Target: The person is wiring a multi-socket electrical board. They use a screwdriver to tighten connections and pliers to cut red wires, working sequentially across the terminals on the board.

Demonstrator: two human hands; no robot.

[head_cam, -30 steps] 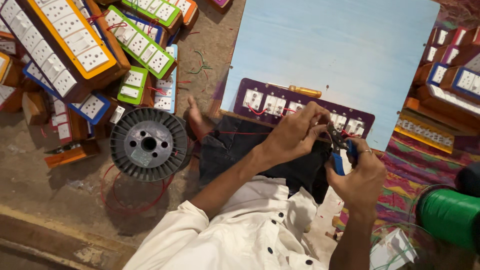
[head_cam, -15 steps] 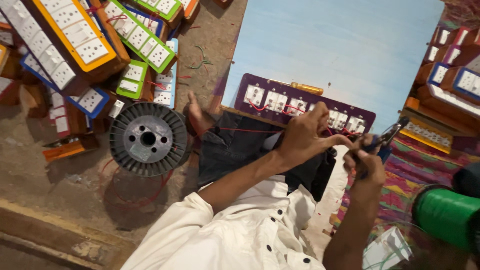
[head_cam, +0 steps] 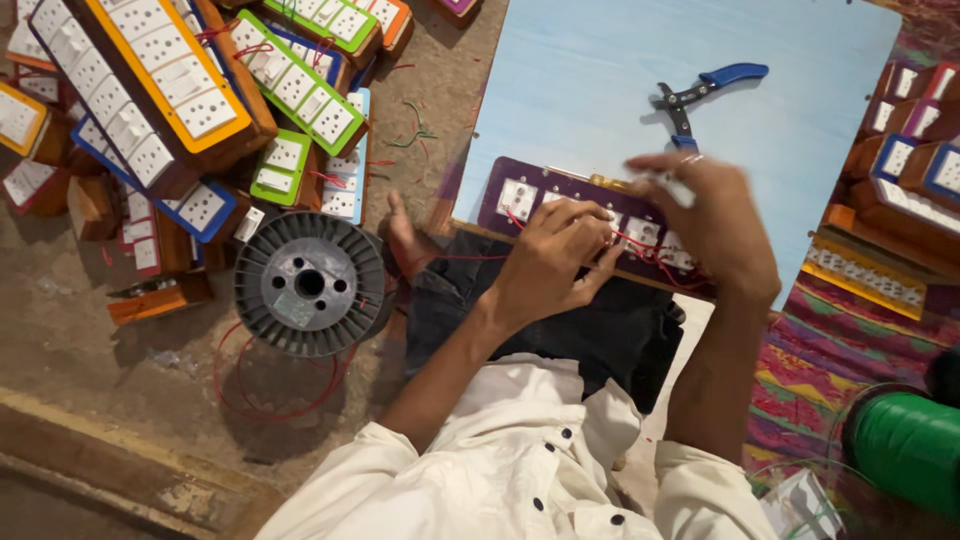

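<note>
A purple switch board with white sockets and red wires lies across my lap, against a light blue panel. My left hand pinches a red wire at the board's middle. My right hand hovers over the board's right end with its fingers bent down. It is blurred and nothing shows in it. Blue-handled cutters lie on the blue panel just beyond my right hand.
A black wire spool with a loose red wire loop stands on the floor at left. Beyond it are several piled switch boards with orange, green and blue frames. More boards are stacked at right. A green spool sits at lower right.
My right hand has put the blue-handled cutters down on the blue panel and come back over the board. My left hand has moved down onto the red wires.
</note>
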